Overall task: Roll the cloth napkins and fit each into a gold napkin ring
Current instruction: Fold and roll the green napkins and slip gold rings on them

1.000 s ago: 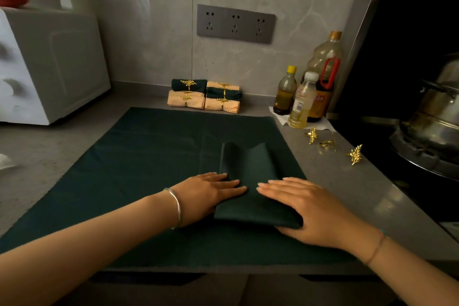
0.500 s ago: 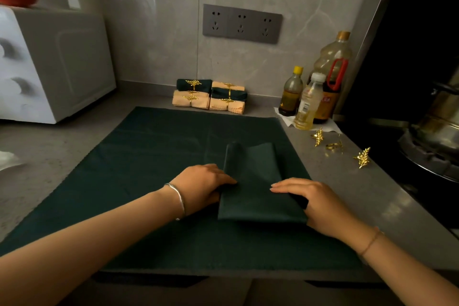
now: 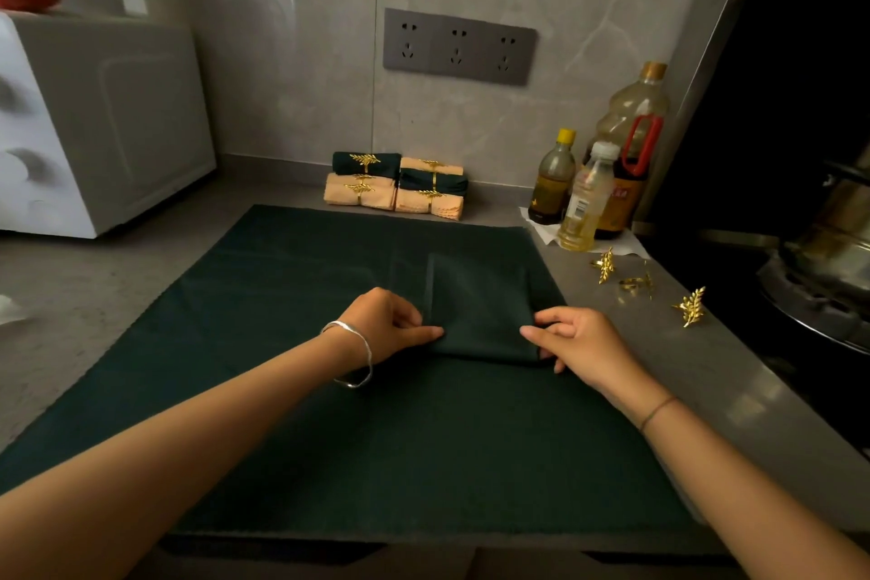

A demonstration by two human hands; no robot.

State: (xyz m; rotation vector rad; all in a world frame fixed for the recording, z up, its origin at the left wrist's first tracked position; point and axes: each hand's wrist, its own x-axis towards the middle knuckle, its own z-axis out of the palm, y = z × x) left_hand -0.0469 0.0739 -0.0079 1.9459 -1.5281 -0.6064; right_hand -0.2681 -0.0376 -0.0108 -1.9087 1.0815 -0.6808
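Head view: the folded napkin [image 3: 480,297], dark green, lies flat on a larger dark green cloth [image 3: 263,297] spread over the countertop [image 3: 706,391]. It sits toward the cloth's right side, close to its right edge. The napkin's near edge is raised slightly into a low fold.

The left hand [image 3: 383,325] is at the near left corner, fingers curled, pinching the edge between fingertips and thumb. The right hand [image 3: 584,341] is at the near right corner, also curled, gripping the edge there. A silver bangle [image 3: 353,358] circles the left wrist and a thin cord [image 3: 656,412] the right.

On the bare counter to the right of the cloth, three gold napkin rings [image 3: 605,265] with leaf ornaments lie loose, apart from one another and from the napkin.

Just beyond the cloth's far edge, by the tiled wall, finished rolls [image 3: 395,188] in green and peach are stacked in two small piles, each roll in a gold ring. Right of them, three bottles [image 3: 588,203] stand together on a white sheet. A grey socket panel [image 3: 459,46] is set in the wall above. A white appliance [image 3: 103,127] stands at the left, and a metal pot [image 3: 833,250] sits on the stove at the right.
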